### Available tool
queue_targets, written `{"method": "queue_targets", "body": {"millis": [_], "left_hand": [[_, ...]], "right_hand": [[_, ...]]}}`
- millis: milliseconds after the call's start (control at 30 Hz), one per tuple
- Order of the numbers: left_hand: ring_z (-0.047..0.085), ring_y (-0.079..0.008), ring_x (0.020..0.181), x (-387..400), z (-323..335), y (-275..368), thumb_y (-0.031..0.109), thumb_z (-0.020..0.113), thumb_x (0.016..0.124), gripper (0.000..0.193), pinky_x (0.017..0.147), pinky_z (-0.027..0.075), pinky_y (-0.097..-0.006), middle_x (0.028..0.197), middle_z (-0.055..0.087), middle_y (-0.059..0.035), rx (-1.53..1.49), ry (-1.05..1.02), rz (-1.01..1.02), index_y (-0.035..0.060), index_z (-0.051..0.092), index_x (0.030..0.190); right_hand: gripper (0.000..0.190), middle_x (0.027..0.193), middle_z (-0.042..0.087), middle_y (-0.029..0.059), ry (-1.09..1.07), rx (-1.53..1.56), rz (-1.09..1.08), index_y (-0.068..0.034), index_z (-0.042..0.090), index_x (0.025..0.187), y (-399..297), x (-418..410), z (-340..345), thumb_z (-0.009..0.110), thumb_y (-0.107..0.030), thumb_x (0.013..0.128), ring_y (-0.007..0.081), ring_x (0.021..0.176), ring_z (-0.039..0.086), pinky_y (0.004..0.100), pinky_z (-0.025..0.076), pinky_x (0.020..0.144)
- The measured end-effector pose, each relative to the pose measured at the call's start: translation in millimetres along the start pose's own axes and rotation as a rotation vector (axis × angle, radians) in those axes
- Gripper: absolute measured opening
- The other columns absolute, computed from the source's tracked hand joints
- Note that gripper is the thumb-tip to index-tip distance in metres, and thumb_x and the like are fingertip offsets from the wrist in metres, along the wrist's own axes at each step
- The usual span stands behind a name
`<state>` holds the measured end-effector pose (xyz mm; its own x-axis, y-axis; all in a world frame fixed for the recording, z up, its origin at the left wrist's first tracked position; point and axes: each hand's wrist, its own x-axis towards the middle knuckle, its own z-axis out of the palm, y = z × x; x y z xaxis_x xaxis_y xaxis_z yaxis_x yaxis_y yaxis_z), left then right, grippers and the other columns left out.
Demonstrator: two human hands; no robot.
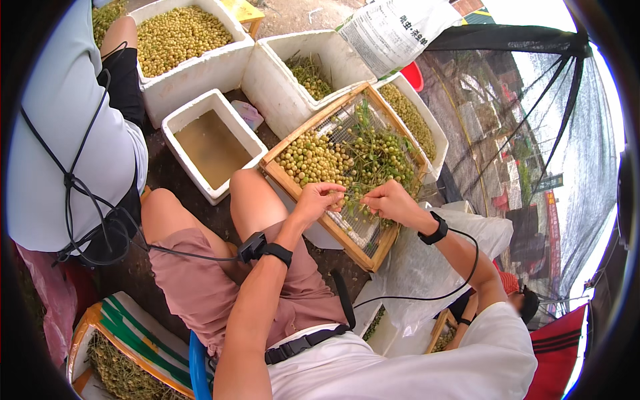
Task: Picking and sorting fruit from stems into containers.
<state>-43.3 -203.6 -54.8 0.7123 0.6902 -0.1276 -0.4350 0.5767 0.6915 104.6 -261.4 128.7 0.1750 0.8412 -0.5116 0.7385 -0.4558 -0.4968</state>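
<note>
In front of me a wood-framed wire-mesh sieve (pixel 345 235) rests at a slant, with loose round yellowish fruits (pixel 315 155) on one side. Green-stemmed fruit sprigs (pixel 382 150) are heaped on its other side. My left hand (pixel 320 201) is over the near part of the sieve, thumb and fingers pinched around a small fruit. Facing it, my right hand (pixel 392 202) pinches a thin fruit stem (pixel 364 200) between thumb and forefinger. A short gap separates the fingertips. Both wrists wear black straps with cables.
A foam box of murky water (pixel 212 150) stands left of the sieve. Foam boxes of picked fruit (pixel 180 40), sprigs (pixel 310 75) and more fruit (pixel 410 115) lie beyond. A person (pixel 75 125) sits at left; another (pixel 515 295) is at right. Bottom left is a box of stems (pixel 125 370).
</note>
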Motion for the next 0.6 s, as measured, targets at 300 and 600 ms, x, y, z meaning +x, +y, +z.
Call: {"method": "queue_targets", "body": {"millis": [300, 600], "left_hand": [[0.064, -0.0095, 0.066, -5.9, -1.0, 5.2, 0.011, 0.076, 0.085, 0.021, 0.055, 0.056, -0.0234, 0.078, 0.067, -0.0045, 0.093, 0.097, 0.037, -0.0022, 0.07, 0.101], [0.064, -0.0109, 0.075, -12.3, -13.1, 18.0, 0.02, 0.069, 0.093, 0.024, 0.064, 0.056, -0.0214, 0.086, 0.064, -0.0036, -0.258, 0.119, -0.002, -0.0004, 0.066, 0.105]], "right_hand": [[0.024, 0.065, 0.063, 0.004, -0.038, 0.024, 0.043, 0.006, 0.074, 0.089, -11.2, -4.9, -11.5, 0.067, -0.017, 0.09, 0.0071, 0.051, 0.051, 0.0257, 0.04, 0.046], [0.022, 0.06, 0.057, 0.0003, 0.057, 0.213, 0.073, 0.007, 0.071, 0.081, -19.4, -17.1, -23.2, 0.064, -0.012, 0.091, 0.0052, 0.049, 0.046, 0.0245, 0.035, 0.044]]}}
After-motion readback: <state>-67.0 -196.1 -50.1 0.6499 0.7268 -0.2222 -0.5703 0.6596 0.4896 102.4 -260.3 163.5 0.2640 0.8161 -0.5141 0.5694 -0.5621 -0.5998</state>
